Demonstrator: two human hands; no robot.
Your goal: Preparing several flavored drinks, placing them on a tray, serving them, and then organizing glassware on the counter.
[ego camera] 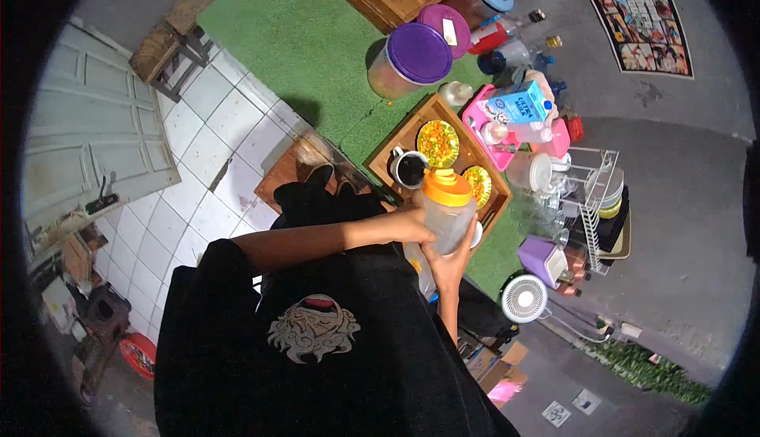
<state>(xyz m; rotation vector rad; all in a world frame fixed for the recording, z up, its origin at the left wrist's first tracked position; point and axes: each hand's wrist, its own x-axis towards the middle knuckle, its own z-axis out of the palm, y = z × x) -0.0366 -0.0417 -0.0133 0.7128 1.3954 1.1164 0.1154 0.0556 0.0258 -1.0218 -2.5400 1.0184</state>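
Both my hands hold a translucent plastic bottle [448, 220] with an orange lid, over the near edge of a wooden tray [389, 140]. My left hand [409, 223] grips one side of it and my right hand [451, 256] its lower part. On the tray stand a white mug of dark liquid [411, 170] and two gold-coloured dishes of orange and yellow food, one [438, 143] in full view and the other [480, 186] partly behind the bottle. A white cup [477, 235] shows beside my right hand. Another clear container [420, 271] is partly hidden near my right wrist.
The tray lies on a green-covered counter [261, 27]. Around it are a purple-lidded tub [418, 54], a pink tray [504, 161] with a milk carton [518, 106], glass bottles, a white wire dish rack [591, 223], a purple container [540, 259] and a small white fan [524, 298].
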